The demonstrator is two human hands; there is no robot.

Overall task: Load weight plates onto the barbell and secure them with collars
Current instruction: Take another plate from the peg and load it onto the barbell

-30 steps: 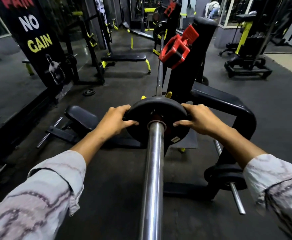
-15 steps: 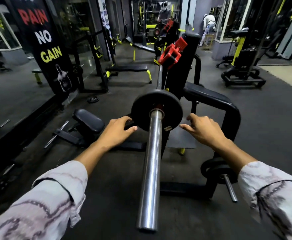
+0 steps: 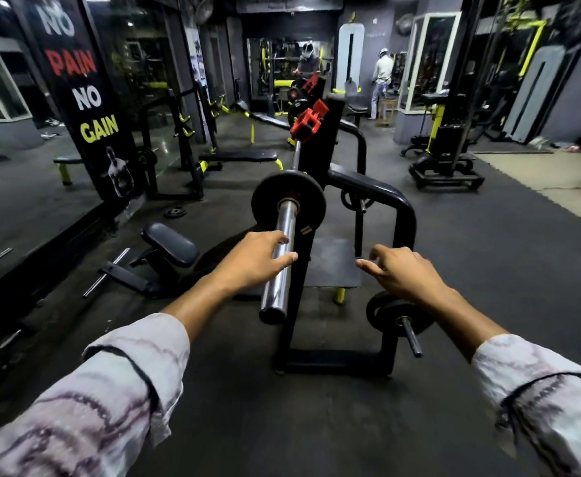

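Far left: a mirrored wall carries a dark banner reading "NO PAIN NO GAIN". Below it, on the rubber floor, lies a small loose plate, and nearer the camera a low padded seat on a black frame.

Left hand: palm down, fingers extended and relaxed, thumb forward. The fingertips overlap the left side of the chrome barbell sleeve; whether they touch it cannot be told. The hand holds nothing.

Centre: the barbell runs away from the camera, its near end free and bare. One black weight plate sits on the sleeve, pushed well up from the free end, apart from both hands. No collar is on the sleeve outside this plate. A red collar is visible further along the bar line, beside the black upright rack.

Right hand: palm down, fingers loosely curled, index finger pointing towards the bar, gripping nothing and clear of the sleeve.

Right of the rack: a black tubular frame with a storage peg holding a second plate below the right wrist. Background right: a yellow-and-black machine and two persons standing at a distance.
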